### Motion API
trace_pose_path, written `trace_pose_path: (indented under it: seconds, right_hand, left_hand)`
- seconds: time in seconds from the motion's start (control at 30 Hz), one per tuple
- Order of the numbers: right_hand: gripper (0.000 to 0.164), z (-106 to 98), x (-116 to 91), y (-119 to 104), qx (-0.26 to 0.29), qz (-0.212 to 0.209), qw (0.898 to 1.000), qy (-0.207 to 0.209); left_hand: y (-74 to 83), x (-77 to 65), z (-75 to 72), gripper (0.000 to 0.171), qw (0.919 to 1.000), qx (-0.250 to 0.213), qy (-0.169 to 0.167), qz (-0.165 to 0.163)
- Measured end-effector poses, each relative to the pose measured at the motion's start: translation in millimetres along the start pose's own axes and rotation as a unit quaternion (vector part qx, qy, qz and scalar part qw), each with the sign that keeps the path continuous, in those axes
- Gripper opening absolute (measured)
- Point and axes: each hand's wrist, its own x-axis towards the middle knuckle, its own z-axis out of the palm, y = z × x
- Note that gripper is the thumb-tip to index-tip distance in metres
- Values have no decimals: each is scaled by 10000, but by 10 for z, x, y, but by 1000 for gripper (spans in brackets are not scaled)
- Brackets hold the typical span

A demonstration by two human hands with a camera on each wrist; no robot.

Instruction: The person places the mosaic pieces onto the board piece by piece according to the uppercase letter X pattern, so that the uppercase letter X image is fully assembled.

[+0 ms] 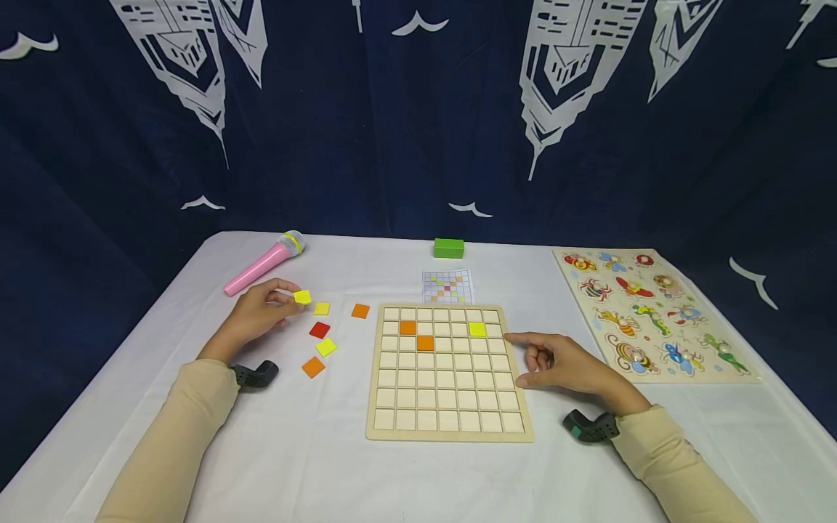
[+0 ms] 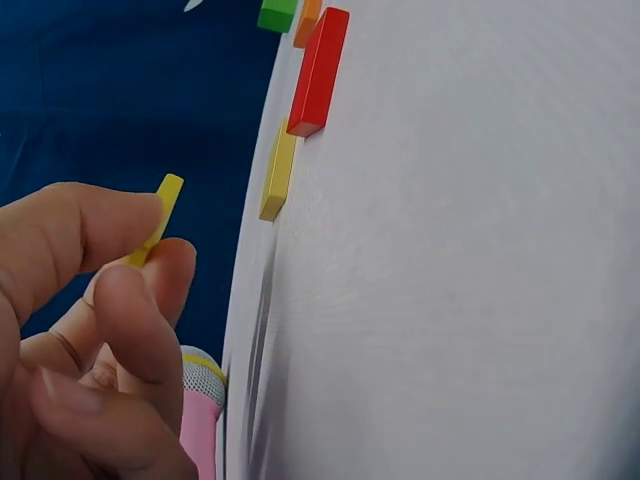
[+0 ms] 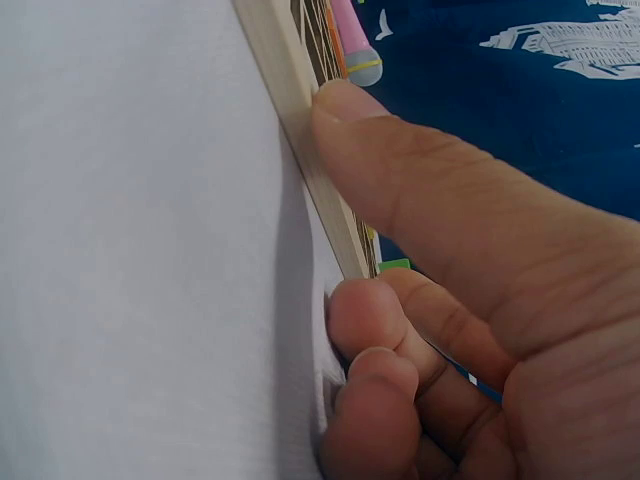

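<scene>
My left hand (image 1: pixel 261 309) pinches a yellow square tile (image 1: pixel 302 297) between thumb and fingertips, raised off the table in the left wrist view, where the yellow tile (image 2: pixel 170 205) appears edge-on. Close by lie two yellow tiles (image 1: pixel 322 309), a red tile (image 1: pixel 319 330) and two orange tiles (image 1: pixel 313 367). At the right edge of the wooden grid board (image 1: pixel 451 436), my right hand (image 1: pixel 569 363) touches the rim with thumb and straight index finger; its other fingers are bent. Two orange tiles (image 1: pixel 425 343) and one yellow tile (image 1: pixel 477 330) sit in the board's upper cells.
Behind the board lies a small printed pattern card (image 1: pixel 447 287), with a green block (image 1: pixel 448 248) beyond it. A pink toy microphone (image 1: pixel 264 265) rests at the back left. An insect picture board (image 1: pixel 647 312) lies on the right. A dark curtain (image 1: pixel 392 131) hangs behind the table.
</scene>
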Motion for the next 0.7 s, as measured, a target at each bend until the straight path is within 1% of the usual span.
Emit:
trace_pose_path:
  seconds: [0.2,0.4,0.53,0.7]
  right_hand:
    - [68,0,0,-10,3,11,10000,0]
    - [68,0,1,-12,-4,21,10000,7]
    - [67,1,1,-2,-22,-33,10000,3]
    - [67,2,2,12,-30,-72,10000,0]
  left_hand:
    - [82,-12,40,47,9998,-67,-65,202]
    - [178,-37,88,44,9989,-71,-266,375]
    - [258,-60,128,41,9977,-47,-385,551]
    - [369,-93,205,40,9964,28,-566,629]
